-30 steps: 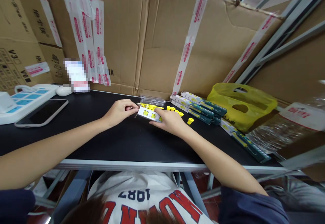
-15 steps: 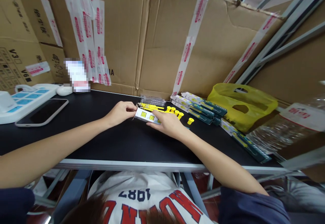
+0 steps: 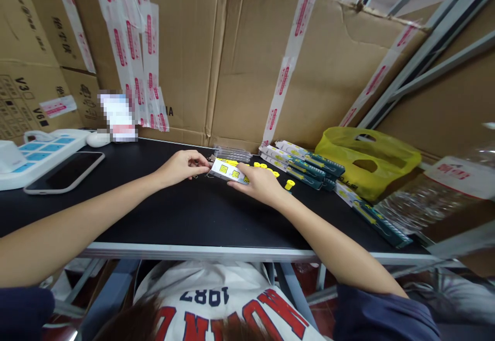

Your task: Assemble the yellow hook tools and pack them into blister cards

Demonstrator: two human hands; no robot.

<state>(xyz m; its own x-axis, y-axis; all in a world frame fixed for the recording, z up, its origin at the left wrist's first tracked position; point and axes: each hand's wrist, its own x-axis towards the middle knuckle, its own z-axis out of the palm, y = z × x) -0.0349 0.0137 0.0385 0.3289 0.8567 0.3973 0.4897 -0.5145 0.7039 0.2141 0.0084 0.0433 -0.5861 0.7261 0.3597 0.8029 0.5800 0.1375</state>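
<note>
My right hand point(image 3: 260, 182) is wrapped round a slim white cardboard box point(image 3: 229, 171) with yellow-and-black lettering, tilted over the black table. At the box's left end my left hand point(image 3: 186, 167) has its thumb and fingers pinched together. Whatever sits in that pinch is too small to make out; a thin, pale, wire-like shape shows just below the fingertips. Behind the box lie yellow sticks point(image 3: 228, 162), partly hidden by it, and clear plastic tubes point(image 3: 234, 153). Several small yellow caps point(image 3: 290, 184) stand to the right of my right hand.
Several printed slim boxes point(image 3: 301, 160) are stacked at the right, beside a yellow plastic bag point(image 3: 367, 160) and a large clear bottle point(image 3: 421, 197). At the left lie a phone point(image 3: 65, 172) and a white power strip point(image 3: 50, 158). Cardboard point(image 3: 247, 63) walls the back.
The box has shifted slightly right in my right hand. My left fingers have moved from gripping its end to pinching just beside it.
</note>
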